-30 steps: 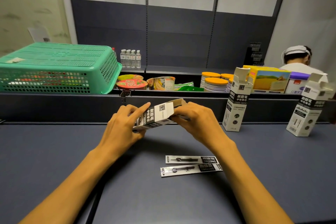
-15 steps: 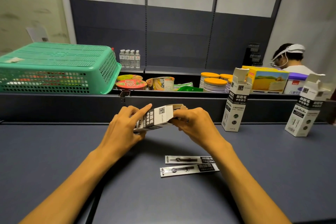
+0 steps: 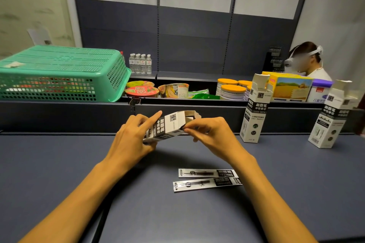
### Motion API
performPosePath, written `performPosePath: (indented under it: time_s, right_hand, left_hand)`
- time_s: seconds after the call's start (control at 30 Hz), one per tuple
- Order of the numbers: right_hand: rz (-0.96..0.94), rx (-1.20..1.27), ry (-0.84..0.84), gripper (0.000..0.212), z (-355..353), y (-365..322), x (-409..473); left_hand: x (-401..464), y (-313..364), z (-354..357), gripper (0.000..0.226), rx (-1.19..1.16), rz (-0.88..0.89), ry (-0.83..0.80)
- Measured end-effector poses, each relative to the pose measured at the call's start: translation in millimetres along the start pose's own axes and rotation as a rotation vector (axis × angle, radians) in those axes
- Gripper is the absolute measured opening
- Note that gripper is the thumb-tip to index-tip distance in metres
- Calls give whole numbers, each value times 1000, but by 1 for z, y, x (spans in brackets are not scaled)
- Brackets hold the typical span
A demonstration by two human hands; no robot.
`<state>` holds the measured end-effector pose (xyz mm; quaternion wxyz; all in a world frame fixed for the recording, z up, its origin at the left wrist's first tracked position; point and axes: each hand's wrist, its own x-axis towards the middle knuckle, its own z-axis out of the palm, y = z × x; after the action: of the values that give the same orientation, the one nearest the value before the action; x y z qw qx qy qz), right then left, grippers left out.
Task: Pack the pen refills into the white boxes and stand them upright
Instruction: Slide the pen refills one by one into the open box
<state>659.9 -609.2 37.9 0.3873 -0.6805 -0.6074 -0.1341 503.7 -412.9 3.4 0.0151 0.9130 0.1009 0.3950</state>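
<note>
Left hand (image 3: 134, 136): grips box (image 3: 169, 126) tilted, steadying its mouth.
Right hand (image 3: 209, 132): pinches at opening, apparently loading.
Refills (image 3: 207, 179): six o'clock, waiting.

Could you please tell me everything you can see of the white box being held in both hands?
The held box is a slim white carton, apparently cardboard, with a black band of white Chinese print. It lies tilted on its side above the dark blue table, its open flapped end up and to the right. The left hand grips its lower end; the right hand pinches at the opening.
</note>
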Motion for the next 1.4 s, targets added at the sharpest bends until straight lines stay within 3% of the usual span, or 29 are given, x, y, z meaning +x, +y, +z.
performPosePath:
  time_s: [0.5,0.77,1.13,1.4]
  right_hand:
    - [-36,20,57,11,5,-4,0]
    - [80,124,-82,20,5,-11,-2]
    - [152,68,-315,44,11,-17,-1]
    - [147,290,29,23,-16,-15,-2]
  left_hand:
    - [1,0,-1,92,-13,-15,16]
    - [1,2,-1,92,-13,-2,11]
    - [1,2,0,92,5,34,-8]
    - [1,-3,-5,92,-21,-38,20]
